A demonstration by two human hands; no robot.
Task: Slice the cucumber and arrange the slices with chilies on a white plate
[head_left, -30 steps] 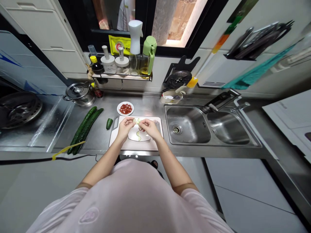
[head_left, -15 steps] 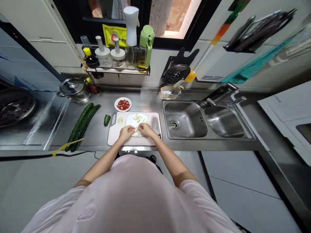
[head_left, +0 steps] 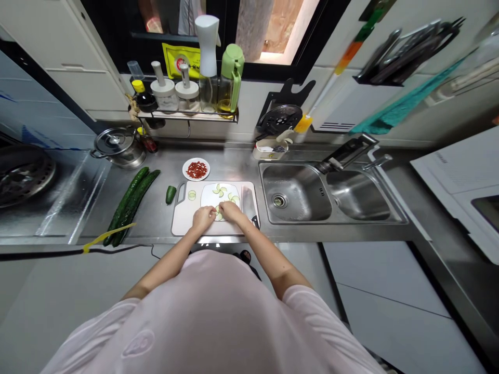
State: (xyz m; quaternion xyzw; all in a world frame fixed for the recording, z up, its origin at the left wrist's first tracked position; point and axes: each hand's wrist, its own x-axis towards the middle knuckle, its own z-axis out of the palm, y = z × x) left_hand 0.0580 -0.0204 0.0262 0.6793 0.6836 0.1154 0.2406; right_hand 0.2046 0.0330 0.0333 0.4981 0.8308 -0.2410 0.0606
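Note:
My left hand (head_left: pixel 203 218) and my right hand (head_left: pixel 231 212) meet over the near edge of a white plate (head_left: pixel 208 196). Their fingers are pinched close together on a pale, green-edged cucumber slice (head_left: pixel 217 210), mostly covered by the fingertips. Cut cucumber slices (head_left: pixel 219 190) fan out in a swirl at the plate's far side, and another swirl (head_left: pixel 234 199) lies at its right. The plate rests on a light cutting board (head_left: pixel 185 221). Left of it, loose cucumber rounds (head_left: pixel 192 195) lie on the board. A knife (head_left: pixel 248 202) with a dark handle lies at the board's right side.
A small dish of chopped red pieces (head_left: pixel 196 169) stands behind the board. To the left are a cucumber stub (head_left: pixel 170 195), two long cucumbers (head_left: pixel 132 205) and a lidded pot (head_left: pixel 119 148). A double sink (head_left: pixel 298 192) is at right; bottles (head_left: pixel 232 78) stand on a shelf.
Both hands have moved slightly down and closer together at the plate's near edge. More of the right-hand swirl and the knife handle now shows. The whole view has shifted a little.

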